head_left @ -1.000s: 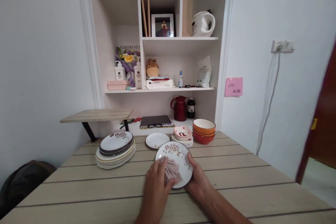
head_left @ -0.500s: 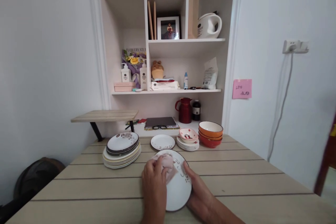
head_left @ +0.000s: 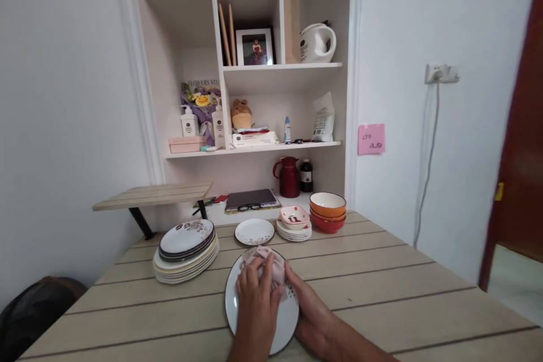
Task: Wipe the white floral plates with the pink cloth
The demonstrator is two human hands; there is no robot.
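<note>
A white plate (head_left: 237, 305) with a dark rim and a brown floral pattern is tilted up in front of me. My right hand (head_left: 311, 311) grips its right edge, thumb on the face and the other fingers behind it. My left hand (head_left: 258, 300) presses a crumpled pale pink cloth (head_left: 275, 268) against the plate's upper face. Just beyond lies a smaller white floral plate (head_left: 254, 232) on the table (head_left: 373, 294).
At left stands a plate stack (head_left: 186, 243). Behind right are small saucers with a pink square bowl (head_left: 294, 218) on top, and stacked orange and red bowls (head_left: 327, 212). A raised wooden shelf (head_left: 153, 194) overhangs the table's back left; a red jug (head_left: 289, 177) stands behind.
My left hand and the cloth have moved across the plate's face, toward its upper right edge. The right hand still holds the plate. The whole view has shifted to the right.
</note>
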